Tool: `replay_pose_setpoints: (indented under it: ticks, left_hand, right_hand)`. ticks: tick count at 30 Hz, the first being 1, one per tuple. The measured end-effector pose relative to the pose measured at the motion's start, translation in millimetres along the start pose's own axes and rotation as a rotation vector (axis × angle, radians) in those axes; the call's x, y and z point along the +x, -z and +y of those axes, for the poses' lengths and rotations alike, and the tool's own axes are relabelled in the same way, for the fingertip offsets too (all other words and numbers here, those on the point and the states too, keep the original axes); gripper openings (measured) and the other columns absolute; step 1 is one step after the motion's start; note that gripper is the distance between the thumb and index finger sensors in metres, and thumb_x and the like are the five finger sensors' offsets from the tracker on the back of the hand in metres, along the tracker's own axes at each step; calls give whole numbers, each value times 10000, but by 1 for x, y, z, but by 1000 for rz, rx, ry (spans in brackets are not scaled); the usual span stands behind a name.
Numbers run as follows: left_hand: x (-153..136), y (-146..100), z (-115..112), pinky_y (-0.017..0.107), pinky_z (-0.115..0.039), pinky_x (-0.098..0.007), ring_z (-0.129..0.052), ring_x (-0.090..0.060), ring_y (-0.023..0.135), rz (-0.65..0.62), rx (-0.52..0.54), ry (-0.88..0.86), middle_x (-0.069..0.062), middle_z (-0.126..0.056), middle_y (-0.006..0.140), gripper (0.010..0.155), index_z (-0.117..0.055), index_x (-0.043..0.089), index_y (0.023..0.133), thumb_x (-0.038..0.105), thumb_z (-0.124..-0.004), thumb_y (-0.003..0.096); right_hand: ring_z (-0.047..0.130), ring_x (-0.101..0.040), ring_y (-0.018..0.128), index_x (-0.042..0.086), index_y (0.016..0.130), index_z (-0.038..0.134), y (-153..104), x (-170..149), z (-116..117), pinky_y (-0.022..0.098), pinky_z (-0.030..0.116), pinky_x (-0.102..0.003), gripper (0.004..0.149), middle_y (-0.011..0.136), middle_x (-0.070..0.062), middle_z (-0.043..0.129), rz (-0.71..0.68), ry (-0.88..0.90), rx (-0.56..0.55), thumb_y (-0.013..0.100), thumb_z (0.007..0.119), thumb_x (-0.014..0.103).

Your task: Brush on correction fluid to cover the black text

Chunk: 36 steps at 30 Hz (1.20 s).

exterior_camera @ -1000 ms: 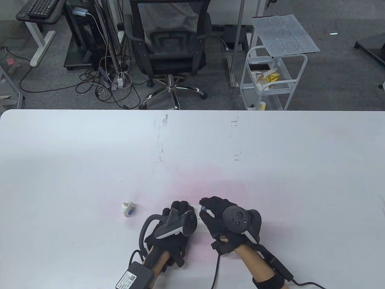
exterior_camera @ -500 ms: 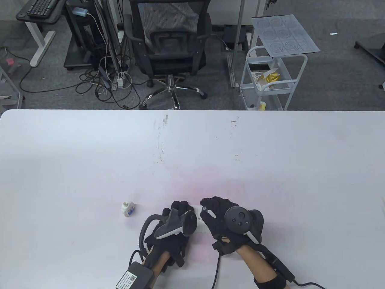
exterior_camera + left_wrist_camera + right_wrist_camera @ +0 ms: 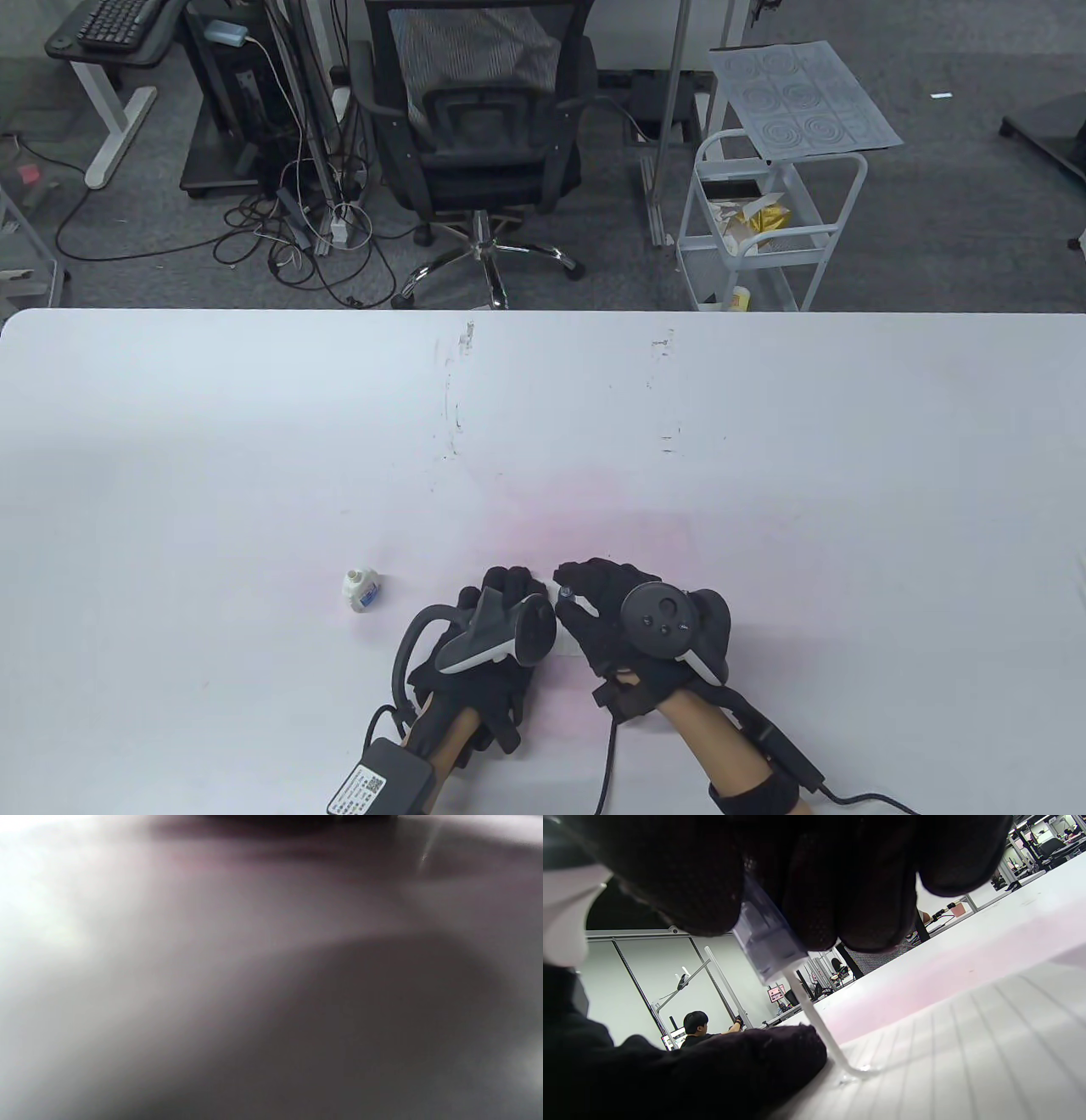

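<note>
Correction fluid being brushed onto lined white paper (image 3: pixel 967 1035)

The translucent-capped brush (image 3: pixel 806 993) is pinched by the right hand (image 3: pixel 607 611), tip on the paper; the paper is pressed flat by the left hand (image 3: pixel 501 624).

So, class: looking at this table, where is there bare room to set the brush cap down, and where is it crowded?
Bare: the table right of the right hand, and the stretch left of the bottle. Crowded: around the paper, where the left hand presses and the brush touches.
</note>
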<state>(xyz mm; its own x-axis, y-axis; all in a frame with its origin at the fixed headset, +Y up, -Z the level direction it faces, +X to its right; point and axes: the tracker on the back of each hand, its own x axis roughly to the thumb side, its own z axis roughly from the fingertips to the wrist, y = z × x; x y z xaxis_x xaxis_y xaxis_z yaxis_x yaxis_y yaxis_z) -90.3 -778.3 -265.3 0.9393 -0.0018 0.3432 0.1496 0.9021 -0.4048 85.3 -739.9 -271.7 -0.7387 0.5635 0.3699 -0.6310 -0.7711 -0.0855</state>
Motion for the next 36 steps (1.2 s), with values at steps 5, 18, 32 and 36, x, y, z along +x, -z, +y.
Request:
replay_pose_setpoints:
  ticks: [5, 18, 32, 36]
  left_hand:
    - [0, 0, 0, 833, -334, -470, -231, -286, 1137, 0, 0, 0, -10, -143, 1176, 647, -198, 301, 1079, 459, -496, 527]
    - [0, 0, 0, 833, -334, -471, -230, -288, 1137, 0, 0, 0, -10, -142, 1177, 647, -197, 300, 1079, 458, -496, 528]
    - [0, 0, 0, 833, -333, -471, -227, -288, 1137, 1, -3, -1, -9, -142, 1176, 647, -195, 299, 1079, 458, -495, 528]
    - [0, 0, 0, 832, -333, -472, -228, -287, 1137, 2, -3, -1, -9, -140, 1176, 647, -196, 300, 1079, 458, -495, 528]
  right_hand:
    - [992, -334, 605, 216, 778, 859, 0, 1, 1, 546, 723, -579, 474, 736, -47, 901, 3, 18, 1, 349, 894, 415]
    - [997, -325, 609, 222, 776, 862, 1, 2, 4, 548, 726, -574, 473, 735, -42, 908, -9, 33, -2, 345, 898, 413]
    - [1003, -324, 599, 213, 773, 866, 1, 3, 4, 548, 725, -574, 473, 726, -47, 913, -6, 44, -23, 344, 899, 411]
    - [1001, -329, 594, 208, 770, 868, 0, 0, -4, 547, 723, -577, 474, 722, -53, 914, 8, 64, -57, 342, 901, 410]
